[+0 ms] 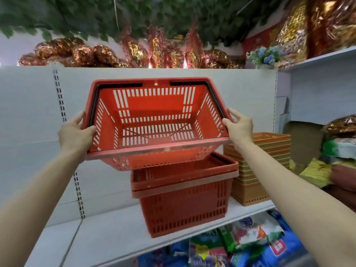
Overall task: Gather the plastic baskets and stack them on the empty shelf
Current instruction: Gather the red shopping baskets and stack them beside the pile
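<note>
So the nearest thing to the camera is the pair of arms, and both hands are clamped on a red basket (154, 120): left hand (76, 134) wrapped over the left rim, right hand (239, 128) gripping the right rim, fingers curled round the edge on both sides. The basket is up in the air, tipped with its open mouth toward the camera, right above the red stack (183, 193) already sitting on the white shelf (107, 234). Its underside looks like it's just above the stack's top rim, maybe brushing it, hard to tell.

What I'd worry about: that tilt. If it goes down angled like this, my guess is one corner catches on the stack's rim and it jams crooked instead of nesting. The black handles (215, 101) lying along the held basket's rim, and the ones on the stack, could snag too if they flop inward.

Also the stack sits close to the shelf's front edge, so a shove while seating could nudge it forward and off.

Just right of and behind the stack are the tan baskets (258, 170), close enough to clip with the right corner.
</note>
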